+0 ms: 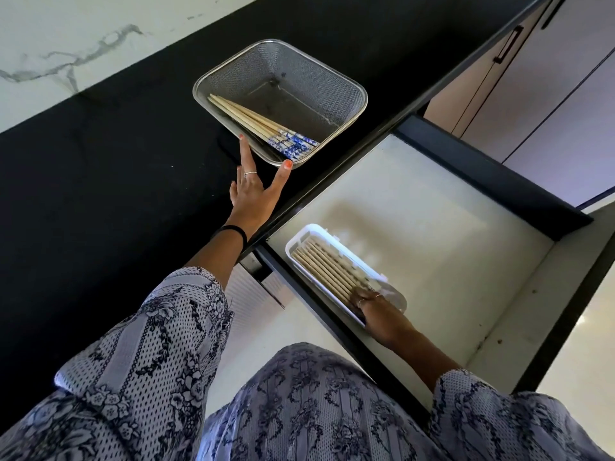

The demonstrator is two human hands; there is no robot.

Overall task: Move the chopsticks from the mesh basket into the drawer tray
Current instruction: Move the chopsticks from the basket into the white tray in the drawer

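A square metal mesh basket (319,78) stands on the black counter. Several wooden chopsticks with blue-and-white patterned ends (256,123) lie along its near-left side. My left hand (254,191) reaches toward the basket's near corner, fingers spread, index and thumb tips touching the rim, holding nothing. In the open drawer a white tray (301,239) holds several chopsticks (326,269) laid side by side. My right hand (376,311) rests on their near ends inside the tray; its fingertips are hidden, so its grip is unclear.
The drawer (432,207) has a pale floor and dark walls, with bare room to the right of the tray. Black counter (100,181) stretches left; a marble wall (66,44) lies behind. Cabinet doors with dark handles (509,44) stand at top right.
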